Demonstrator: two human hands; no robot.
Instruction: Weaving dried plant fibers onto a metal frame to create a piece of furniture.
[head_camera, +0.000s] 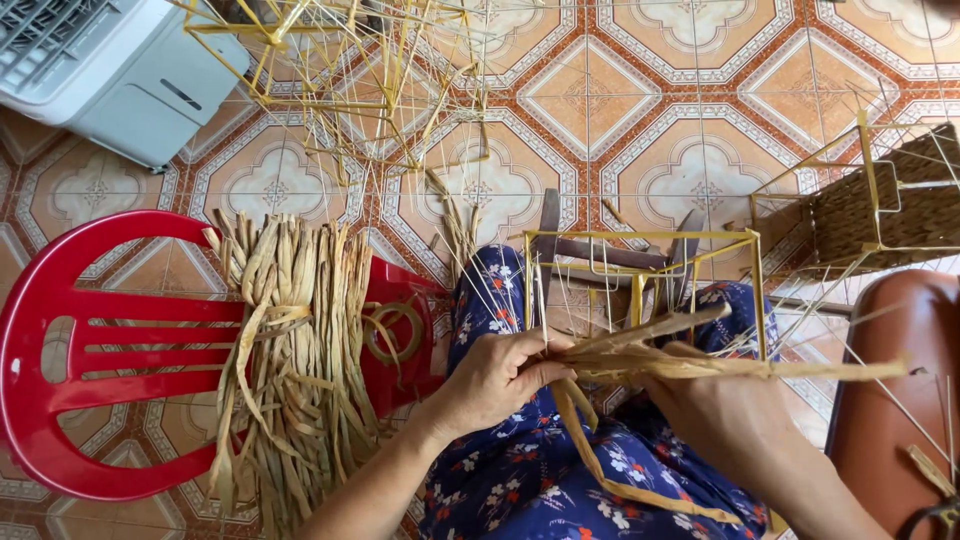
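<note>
Now, from the head camera, looking down over a lap in blue flowered cloth: a yellow wire basket frame (640, 290) rests on the knees, holding only thin pale spokes, no weave yet. Across its near edge lie the flat tan dried-grass strands (720, 365), long axis running left to right, tips pointing right toward a brown leather seat (885, 400). One strand droops down over the lap. The left hand (495, 375) has fingers curled and pressed together, pinching the strands' left end at the frame. The right hand (725, 415) sits under the strands; its fingertips are hidden, so their grip cannot be told. Left of that, a red plastic chair (60, 340) carries a tied bundle of dried grass (295, 350). At right, a half-woven brown basket on a yellow frame (880, 205) is cut off by the edge.
</note>
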